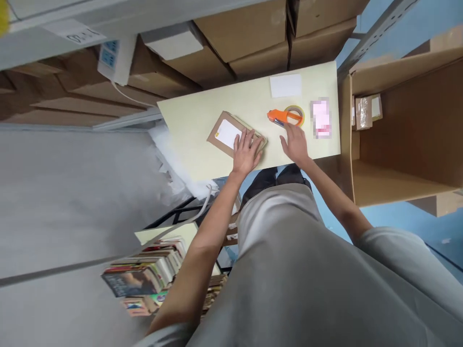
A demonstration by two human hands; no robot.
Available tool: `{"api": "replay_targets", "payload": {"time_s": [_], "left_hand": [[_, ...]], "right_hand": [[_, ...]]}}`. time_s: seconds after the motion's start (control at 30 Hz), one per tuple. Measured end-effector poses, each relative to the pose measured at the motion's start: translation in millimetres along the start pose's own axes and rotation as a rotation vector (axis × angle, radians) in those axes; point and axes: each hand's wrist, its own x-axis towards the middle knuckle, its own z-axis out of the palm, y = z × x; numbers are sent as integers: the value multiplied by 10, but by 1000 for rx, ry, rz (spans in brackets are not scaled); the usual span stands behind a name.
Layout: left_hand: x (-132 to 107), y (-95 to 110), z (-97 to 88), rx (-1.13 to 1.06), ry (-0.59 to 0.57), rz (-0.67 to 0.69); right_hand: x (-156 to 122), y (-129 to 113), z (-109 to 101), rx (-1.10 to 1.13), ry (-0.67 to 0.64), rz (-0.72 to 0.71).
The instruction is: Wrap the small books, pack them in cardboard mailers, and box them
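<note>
My left hand [248, 152] lies with fingers spread on a flat cardboard package [221, 143], which rests at an angle on the cream tabletop [188, 140]. A white label [227, 133] covers part of its top face. My right hand [295, 143] is beside an orange tape dispenser [280, 115] with a roll of tape [298, 110] at its right end. Its fingers are stretched out and the thumb stands apart. The fingertips reach the dispenser's near side; whether they touch it I cannot tell.
A white paper [285, 86] and a blurred pink item [321, 118] lie on the table. A large open carton [401, 178] stands at the right, with small wrapped packages [363, 113] inside. Cardboard boxes [249, 29] line the back shelf. Stacked books [144, 272] sit at lower left.
</note>
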Motion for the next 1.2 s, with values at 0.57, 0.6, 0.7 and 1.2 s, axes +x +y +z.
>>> {"api": "replay_targets", "payload": {"time_s": [0.57, 0.6, 0.7, 1.2], "left_hand": [[103, -86, -346, -85, 78, -61], [202, -150, -434, -74, 136, -123], [558, -394, -691, -82, 235, -394], [-410, -622, -951, -373, 184, -481]], "right_hand": [[-90, -774, 640, 659, 219, 600], [-136, -794, 610, 658, 252, 696], [-240, -899, 533, 820, 213, 949], [-449, -1301, 136, 573, 306, 491]]}}
